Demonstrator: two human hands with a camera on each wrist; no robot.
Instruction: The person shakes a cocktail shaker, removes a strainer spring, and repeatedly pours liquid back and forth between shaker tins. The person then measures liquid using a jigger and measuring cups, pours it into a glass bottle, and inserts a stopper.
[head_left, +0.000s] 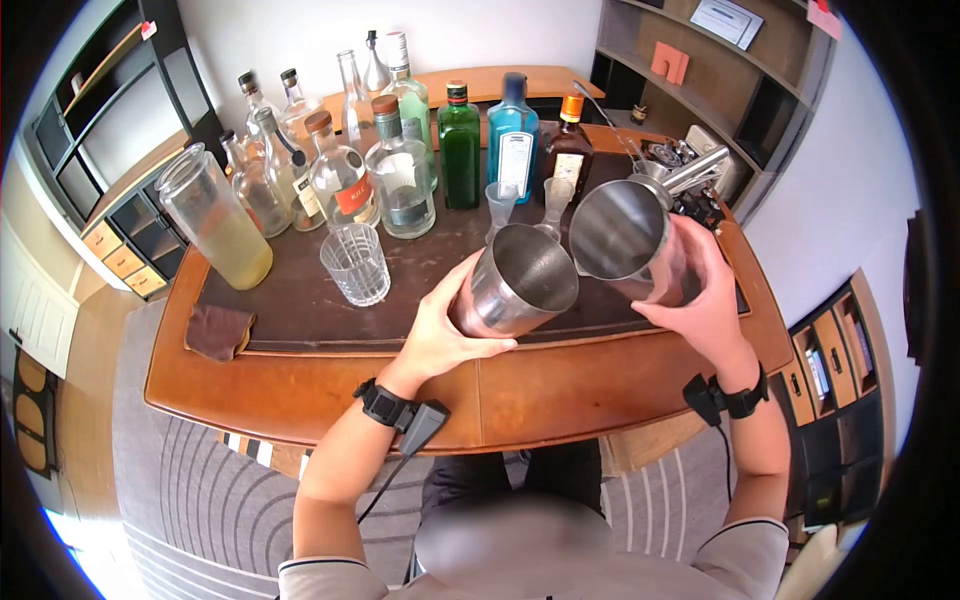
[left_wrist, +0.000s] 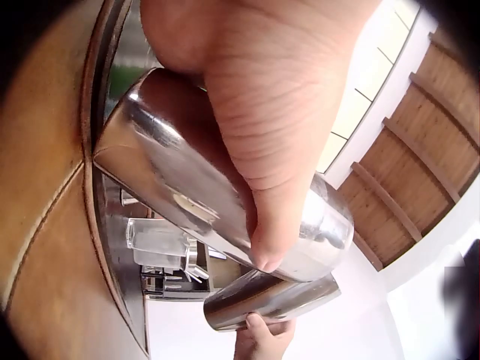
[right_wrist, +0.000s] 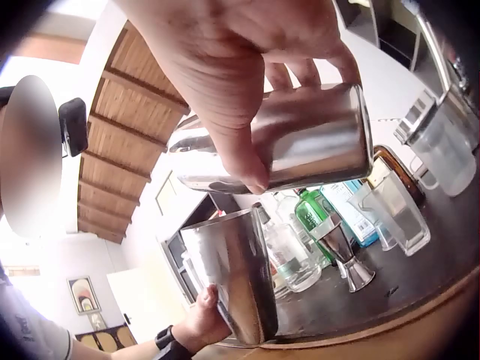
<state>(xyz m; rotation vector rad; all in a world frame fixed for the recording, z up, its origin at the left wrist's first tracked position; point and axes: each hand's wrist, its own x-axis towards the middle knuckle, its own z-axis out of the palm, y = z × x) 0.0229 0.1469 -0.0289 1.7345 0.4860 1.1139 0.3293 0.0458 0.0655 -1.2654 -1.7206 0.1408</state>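
Observation:
My left hand [head_left: 432, 330] grips a steel shaker tin [head_left: 500, 295], its mouth facing up and leaning toward the other tin. In my right hand [head_left: 708, 290] is a second shaker tin [head_left: 615, 232], tipped with its open mouth toward the left one. The rims are close together above the table. From the right wrist, the right tin [right_wrist: 315, 139] lies nearly level, higher than the left tin [right_wrist: 236, 277]. The left thumb presses along the side of its tin [left_wrist: 172, 165] in the left wrist view. A steel jigger [right_wrist: 346, 255] stands on the table below the tins.
A cut-glass tumbler [head_left: 356, 266] and a tall pitcher [head_left: 222, 225] of cloudy yellowish liquid stand left of the hands. Behind are several bottles, including a green bottle [head_left: 460, 150], a blue bottle [head_left: 513, 150] and a brown bottle [head_left: 569, 155]. A brown cloth [head_left: 220, 332] lies near the front-left edge.

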